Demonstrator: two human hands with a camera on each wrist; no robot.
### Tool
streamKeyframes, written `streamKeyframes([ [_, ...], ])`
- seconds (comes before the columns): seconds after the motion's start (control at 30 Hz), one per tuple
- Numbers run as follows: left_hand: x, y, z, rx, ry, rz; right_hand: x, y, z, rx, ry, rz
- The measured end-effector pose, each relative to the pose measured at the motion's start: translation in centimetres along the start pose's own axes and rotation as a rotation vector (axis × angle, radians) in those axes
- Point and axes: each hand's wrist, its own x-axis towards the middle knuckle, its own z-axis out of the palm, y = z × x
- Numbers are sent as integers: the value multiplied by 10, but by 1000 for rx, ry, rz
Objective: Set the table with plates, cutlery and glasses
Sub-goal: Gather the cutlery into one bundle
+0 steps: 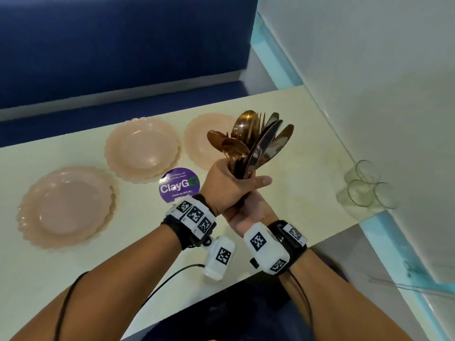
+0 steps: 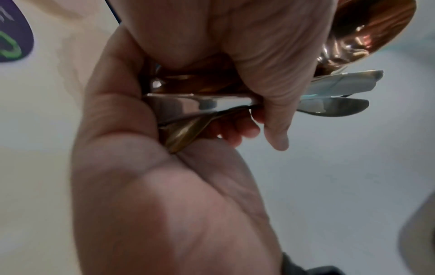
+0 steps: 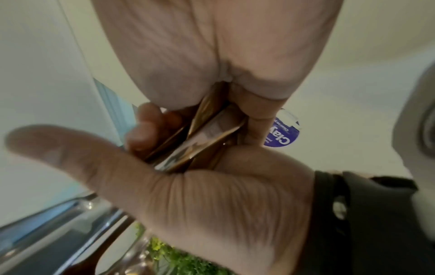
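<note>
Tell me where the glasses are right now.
In the head view, the three glasses stand clustered at the table's right edge against the wall, right of the cutlery bundle both hands hold.

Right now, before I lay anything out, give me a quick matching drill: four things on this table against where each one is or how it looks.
Things:
1. cutlery bundle
2. plates
3. glasses
4. round sticker

Descriptions:
a. purple, flat on the table
b. clear, clustered by the wall
c. copper-toned, gripped in both hands
d. pink, scalloped rims

Pairs: 1-c, 2-d, 3-b, 4-a
</note>
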Motion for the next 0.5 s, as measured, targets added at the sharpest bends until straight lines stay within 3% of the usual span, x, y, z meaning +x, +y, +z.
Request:
streamKeyframes([
  [0.17, 29, -6, 60, 27, -34, -10, 8, -39, -44, 166, 28, 69],
  [0.3, 61, -15, 121, 72, 10, -74, 1, -83, -80, 41, 27, 57],
  [0.4, 87, -32, 168, 180, -17, -131, -2, -120, -131, -184, 91, 47],
  [0.5, 108, -57, 211, 390, -77, -187, -14, -149, -205, -387, 284, 14],
])
